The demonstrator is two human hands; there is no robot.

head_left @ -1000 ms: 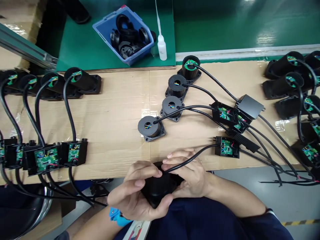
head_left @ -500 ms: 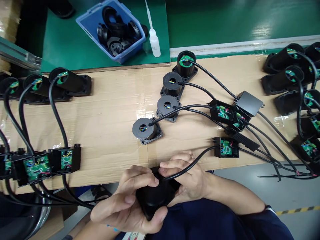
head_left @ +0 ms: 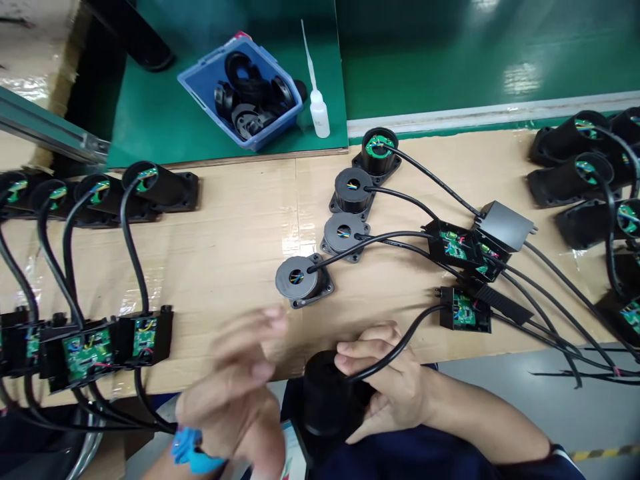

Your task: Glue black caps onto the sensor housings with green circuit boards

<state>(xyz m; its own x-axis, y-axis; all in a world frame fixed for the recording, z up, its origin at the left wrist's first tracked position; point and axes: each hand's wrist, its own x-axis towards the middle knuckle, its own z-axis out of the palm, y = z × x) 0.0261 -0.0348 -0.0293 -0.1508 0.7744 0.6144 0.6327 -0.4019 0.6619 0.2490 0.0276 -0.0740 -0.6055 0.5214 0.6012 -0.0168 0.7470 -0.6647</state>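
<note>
Just beyond the grip [head_left: 385, 380] a table [head_left: 225, 267] spreads left and right, faced in tan cardboard [head_left: 425, 173], with clear tape [head_left: 293, 237] along a seam. Farther off, left of the grip, lies a green board [head_left: 150, 127] with a thin wooden edge; a metal rail [head_left: 45, 123] slants in at far left. Farther off to the right, past a white strip [head_left: 475, 115], a glossy green surface [head_left: 425, 60] (bench or floor, I cannot tell) catches light. Right of the grip shows grey floor [head_left: 590, 417] with a yellow-and-black stripe [head_left: 605, 453]; well left, a dark chair [head_left: 45, 450].
</note>
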